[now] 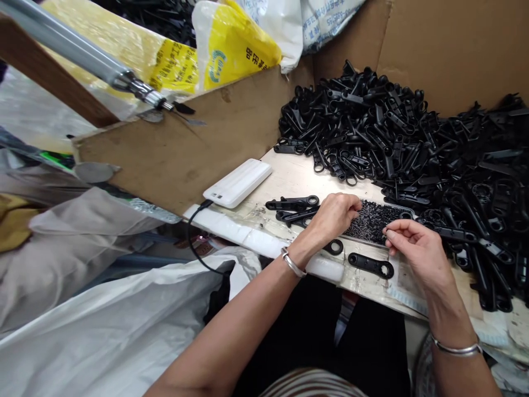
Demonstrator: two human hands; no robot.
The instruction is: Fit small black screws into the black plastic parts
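Note:
A shallow tray [351,239] holds many tiny black parts [374,216]. My left hand [336,214] hangs over the tray's left end with its fingers bent and pressed together; what they hold, if anything, is hidden. At the tray's right end, my right hand [413,245] pinches thumb against forefinger near the black parts, and whatever lies between them is too small to name. Just in front of the tray lie a flat black plastic piece [371,266] with a ring end and a black ring [334,246]. Several similar black pieces [292,204] rest left of my left hand.
A big heap of black plastic pieces [363,121] fills the back and right of the table. A white phone-like device [238,183] with a black cable [190,242] lies at left by a cardboard wall [198,143]. Above it hangs a metal screwdriver-like tool [144,91].

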